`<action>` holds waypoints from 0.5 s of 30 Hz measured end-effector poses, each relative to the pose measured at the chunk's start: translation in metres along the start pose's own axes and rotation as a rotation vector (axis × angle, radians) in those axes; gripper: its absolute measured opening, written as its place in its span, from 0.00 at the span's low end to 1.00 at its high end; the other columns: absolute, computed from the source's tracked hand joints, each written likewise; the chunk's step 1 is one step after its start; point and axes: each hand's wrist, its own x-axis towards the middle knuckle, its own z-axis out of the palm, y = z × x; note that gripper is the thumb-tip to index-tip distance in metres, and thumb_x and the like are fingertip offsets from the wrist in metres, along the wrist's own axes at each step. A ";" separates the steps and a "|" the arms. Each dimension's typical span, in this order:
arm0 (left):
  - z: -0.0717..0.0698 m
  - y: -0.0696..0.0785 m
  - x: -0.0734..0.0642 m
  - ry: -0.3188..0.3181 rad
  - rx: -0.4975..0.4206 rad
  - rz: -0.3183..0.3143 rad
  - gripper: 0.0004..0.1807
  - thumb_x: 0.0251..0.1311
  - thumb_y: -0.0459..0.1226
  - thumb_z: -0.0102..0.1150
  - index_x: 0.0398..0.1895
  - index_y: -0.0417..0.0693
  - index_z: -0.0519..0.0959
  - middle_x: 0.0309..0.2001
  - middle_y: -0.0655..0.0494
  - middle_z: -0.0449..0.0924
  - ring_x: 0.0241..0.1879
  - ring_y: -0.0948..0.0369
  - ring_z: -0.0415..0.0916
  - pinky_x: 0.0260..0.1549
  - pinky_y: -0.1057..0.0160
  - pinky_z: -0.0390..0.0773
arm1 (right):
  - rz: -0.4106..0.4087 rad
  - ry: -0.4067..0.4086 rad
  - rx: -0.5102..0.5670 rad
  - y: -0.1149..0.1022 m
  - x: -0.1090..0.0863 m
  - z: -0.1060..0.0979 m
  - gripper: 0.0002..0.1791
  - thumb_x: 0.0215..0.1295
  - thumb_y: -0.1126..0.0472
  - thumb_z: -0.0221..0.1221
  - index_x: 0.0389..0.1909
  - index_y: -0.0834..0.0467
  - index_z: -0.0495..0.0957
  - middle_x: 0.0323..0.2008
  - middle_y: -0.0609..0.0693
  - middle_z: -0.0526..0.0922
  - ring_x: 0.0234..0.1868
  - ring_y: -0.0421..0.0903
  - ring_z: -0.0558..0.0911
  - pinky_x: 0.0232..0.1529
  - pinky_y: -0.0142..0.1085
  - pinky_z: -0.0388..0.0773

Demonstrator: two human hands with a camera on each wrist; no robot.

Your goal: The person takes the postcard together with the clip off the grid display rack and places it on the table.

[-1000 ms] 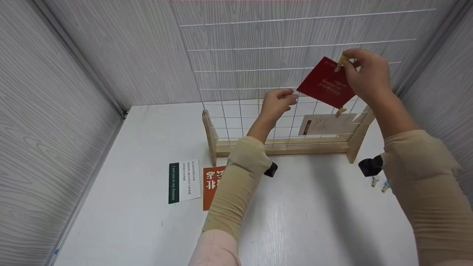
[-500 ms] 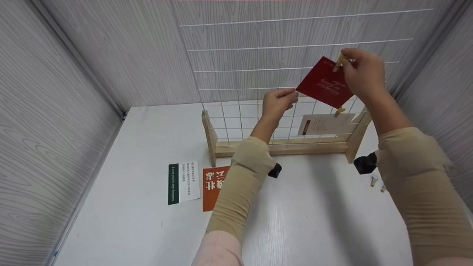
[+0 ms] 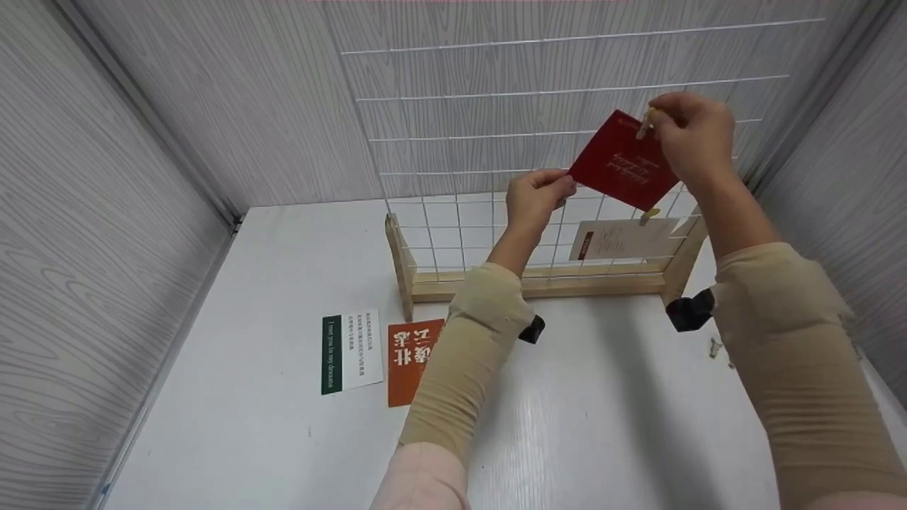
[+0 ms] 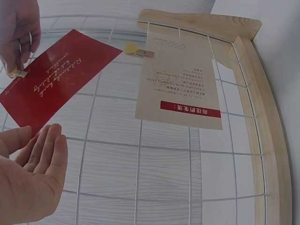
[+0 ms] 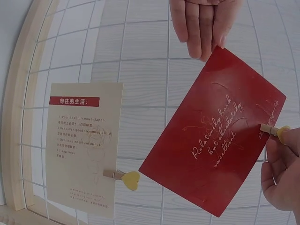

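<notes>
A red card [image 3: 620,166] with white script is held tilted in front of a white wire grid. My left hand [image 3: 535,202] pinches its left corner between thumb and fingers. At the opposite side, my right hand [image 3: 698,142] pinches a small wooden clothespin [image 5: 268,129] with a yellow heart, which overlaps the card's edge. Just below the red card, a cream card [image 5: 75,145] with a red heading hangs on the grid, a second yellow-heart clothespin [image 5: 124,178] at its edge.
The grid stands on a wooden base [image 3: 553,286] with side feet. Left of it on the white table lie a green-and-white card [image 3: 352,351] and an orange card [image 3: 409,365], partly behind my left arm. A loose clothespin [image 3: 714,348] lies near my right forearm.
My left thumb and fingers have closed on the red card's left corner, where they were just beside it before. The right hand and card have shifted slightly left in view.
</notes>
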 end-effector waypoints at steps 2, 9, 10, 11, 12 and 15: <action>0.001 -0.007 0.005 -0.001 -0.006 0.007 0.07 0.53 0.30 0.55 0.33 0.34 0.77 0.27 0.51 0.79 0.28 0.64 0.77 0.29 0.72 0.74 | 0.011 -0.006 0.052 0.000 0.000 -0.002 0.14 0.61 0.57 0.50 0.46 0.58 0.74 0.38 0.52 0.74 0.38 0.44 0.73 0.41 0.31 0.69; 0.003 -0.007 0.005 -0.005 -0.003 0.006 0.07 0.53 0.31 0.55 0.33 0.34 0.77 0.26 0.51 0.79 0.27 0.65 0.77 0.29 0.72 0.74 | 0.042 -0.008 0.141 -0.001 -0.001 -0.007 0.14 0.56 0.55 0.54 0.40 0.57 0.78 0.35 0.51 0.76 0.37 0.44 0.74 0.39 0.30 0.69; 0.003 -0.007 0.005 -0.006 -0.007 0.004 0.07 0.53 0.31 0.55 0.33 0.34 0.77 0.26 0.51 0.79 0.27 0.65 0.77 0.29 0.72 0.74 | 0.042 -0.006 0.147 -0.001 -0.001 -0.008 0.14 0.56 0.55 0.55 0.40 0.57 0.78 0.35 0.51 0.76 0.37 0.44 0.74 0.38 0.30 0.68; 0.003 -0.007 0.004 -0.008 -0.007 0.004 0.07 0.53 0.31 0.55 0.33 0.34 0.77 0.26 0.51 0.79 0.27 0.65 0.77 0.29 0.72 0.74 | 0.038 -0.001 0.149 -0.001 -0.001 -0.008 0.13 0.55 0.55 0.55 0.39 0.57 0.78 0.34 0.51 0.76 0.37 0.44 0.74 0.38 0.30 0.68; 0.003 -0.007 0.004 -0.009 -0.003 0.004 0.07 0.53 0.31 0.55 0.34 0.34 0.77 0.27 0.51 0.79 0.27 0.65 0.77 0.29 0.72 0.74 | 0.032 0.004 0.149 -0.001 -0.001 -0.007 0.13 0.55 0.55 0.55 0.39 0.57 0.79 0.34 0.51 0.77 0.36 0.44 0.74 0.37 0.30 0.68; 0.003 -0.007 0.004 -0.004 0.000 0.010 0.08 0.52 0.30 0.56 0.34 0.34 0.78 0.26 0.51 0.79 0.26 0.64 0.77 0.28 0.72 0.74 | 0.015 0.017 0.141 -0.001 -0.001 -0.007 0.12 0.56 0.56 0.56 0.38 0.58 0.79 0.32 0.51 0.77 0.34 0.44 0.75 0.36 0.29 0.70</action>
